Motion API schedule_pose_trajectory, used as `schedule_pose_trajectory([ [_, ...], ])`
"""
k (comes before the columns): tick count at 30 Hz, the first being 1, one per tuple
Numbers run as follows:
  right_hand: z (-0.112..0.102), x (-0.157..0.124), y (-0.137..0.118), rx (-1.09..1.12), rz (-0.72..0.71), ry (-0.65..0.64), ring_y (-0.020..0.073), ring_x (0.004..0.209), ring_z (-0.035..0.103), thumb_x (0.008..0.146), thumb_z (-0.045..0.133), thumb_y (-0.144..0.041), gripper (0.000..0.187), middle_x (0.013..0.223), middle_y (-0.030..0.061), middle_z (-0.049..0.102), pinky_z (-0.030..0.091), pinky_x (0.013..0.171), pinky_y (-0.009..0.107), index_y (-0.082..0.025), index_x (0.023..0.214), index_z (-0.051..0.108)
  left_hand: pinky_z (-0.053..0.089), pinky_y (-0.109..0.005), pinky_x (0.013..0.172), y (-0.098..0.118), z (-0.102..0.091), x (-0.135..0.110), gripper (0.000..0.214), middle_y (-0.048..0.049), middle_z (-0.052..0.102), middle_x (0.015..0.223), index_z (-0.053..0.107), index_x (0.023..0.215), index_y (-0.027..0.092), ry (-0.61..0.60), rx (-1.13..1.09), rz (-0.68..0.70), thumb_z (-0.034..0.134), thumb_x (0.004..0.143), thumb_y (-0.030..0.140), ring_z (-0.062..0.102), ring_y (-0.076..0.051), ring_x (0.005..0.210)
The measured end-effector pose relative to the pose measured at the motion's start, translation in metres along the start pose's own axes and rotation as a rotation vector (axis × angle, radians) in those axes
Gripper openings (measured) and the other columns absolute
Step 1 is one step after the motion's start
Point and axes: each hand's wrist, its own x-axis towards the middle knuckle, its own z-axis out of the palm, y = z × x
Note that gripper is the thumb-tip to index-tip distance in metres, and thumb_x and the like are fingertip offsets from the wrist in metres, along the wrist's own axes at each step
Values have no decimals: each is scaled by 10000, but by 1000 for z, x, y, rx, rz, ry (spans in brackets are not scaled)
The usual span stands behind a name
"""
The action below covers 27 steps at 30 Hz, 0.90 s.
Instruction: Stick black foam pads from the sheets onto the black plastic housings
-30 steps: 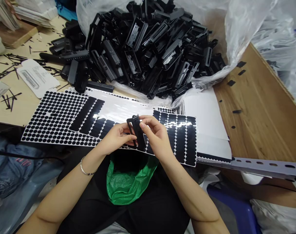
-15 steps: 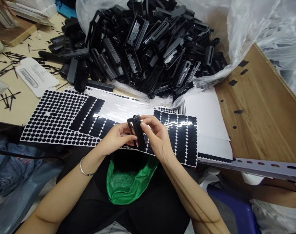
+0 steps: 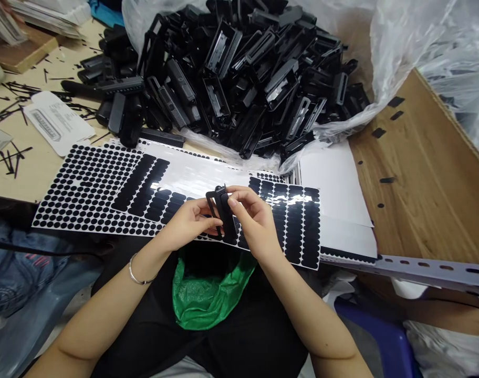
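A black slotted plastic part is held upright between my two hands, over the front edge of the sticker sheets. My left hand grips its open frame side, with the thumb in front. On the other side my right hand pinches its upper end between thumb and fingers; whether a sticker is in that pinch I cannot tell. Beneath lie a sheet of long black stickers and a sheet of round black stickers. An open green bag sits in my lap, below the part.
A big heap of similar black parts fills a clear plastic bag behind the sheets. Thin black sticks and a printed white card lie at left. A wood-grain board with stray stickers stands at right, above a perforated metal rail.
Both hands stay almost still around the black part. The view shifts very slightly, and the shadow streaks on my right forearm are gone.
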Motion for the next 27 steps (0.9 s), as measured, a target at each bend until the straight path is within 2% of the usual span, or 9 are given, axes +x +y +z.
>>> schedule_pose_trajectory([
  [12, 1, -1, 1, -16, -16, -4, 208, 1041, 626, 882, 691, -345, 161, 1120, 59, 645, 570, 852, 327, -213, 792, 666, 652, -309, 683, 1, 1, -1, 364, -14, 715, 788, 700, 906, 140, 4, -8, -1, 897, 648, 304, 732, -175, 675],
  [21, 0, 0, 2, -35, -40, 7, 211, 1057, 633, 881, 676, -299, 125, 1105, 68, 649, 574, 852, 332, -213, 792, 666, 645, -289, 669, 1, 0, 0, 284, -11, 718, 773, 704, 878, 146, 11, 5, -6, 861, 665, 248, 733, -171, 664],
  [27, 1, -1, 4, -52, -38, 26, 218, 1056, 637, 875, 699, -342, 158, 1113, 68, 660, 577, 864, 353, -216, 786, 663, 636, -252, 647, 0, 0, 0, 257, -11, 731, 774, 708, 877, 146, 30, 16, 7, 842, 674, 228, 738, -161, 653],
])
